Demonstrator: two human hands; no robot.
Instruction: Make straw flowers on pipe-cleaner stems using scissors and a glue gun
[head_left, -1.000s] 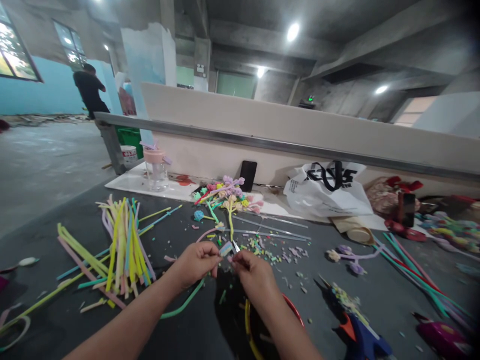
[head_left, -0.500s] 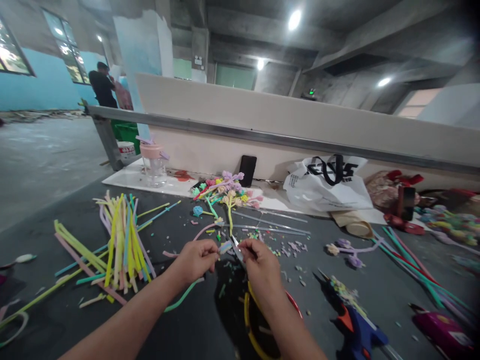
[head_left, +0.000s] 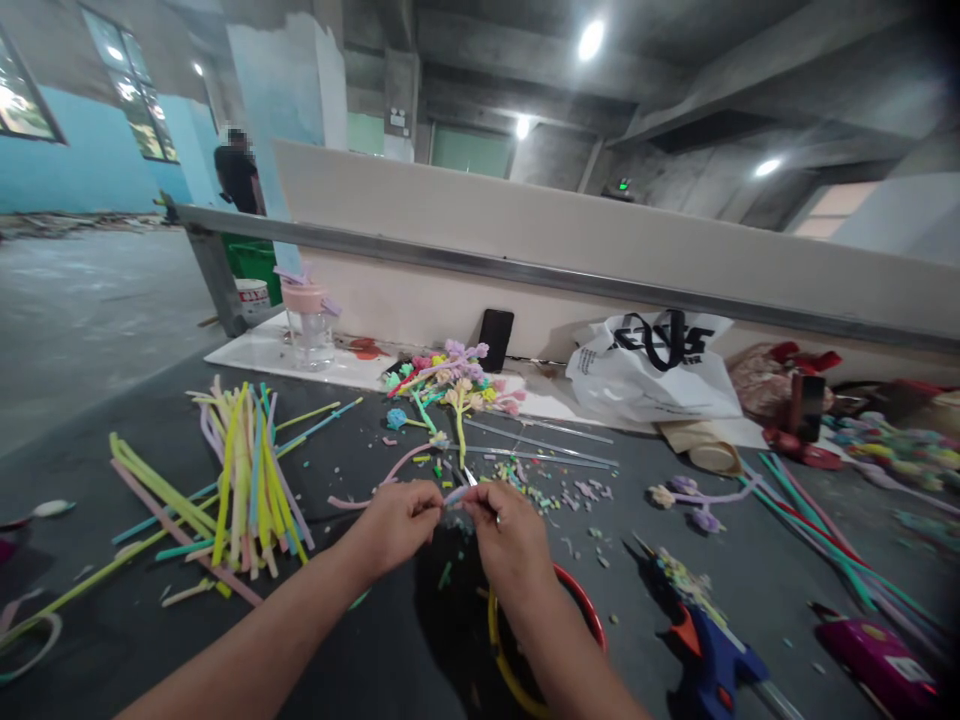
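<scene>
Between my two hands is a small pale blue and pink piece (head_left: 454, 495). My left hand (head_left: 409, 512) pinches its left end with closed fingers. My right hand (head_left: 504, 520) is closed at its right end, and a silver blade tip (head_left: 469, 477) sticks out above those fingers; the rest of that tool is hidden. Behind the hands stands a yellow-green stem with a cream flower top (head_left: 460, 405). Small coloured scraps (head_left: 531, 485) are scattered on the dark table near my right hand.
Coloured strips (head_left: 251, 480) are piled left. A red and yellow rimmed container (head_left: 592, 610) sits under my right forearm. To the right are a blue glue gun (head_left: 716, 655) and a purple device (head_left: 874, 660). Behind are a phone (head_left: 496, 340), white bag (head_left: 652, 375) and cup (head_left: 307, 325).
My hands have come closer together around the small piece. The blades, open to view before, are now mostly covered by my right hand. The distant person has moved right and turned.
</scene>
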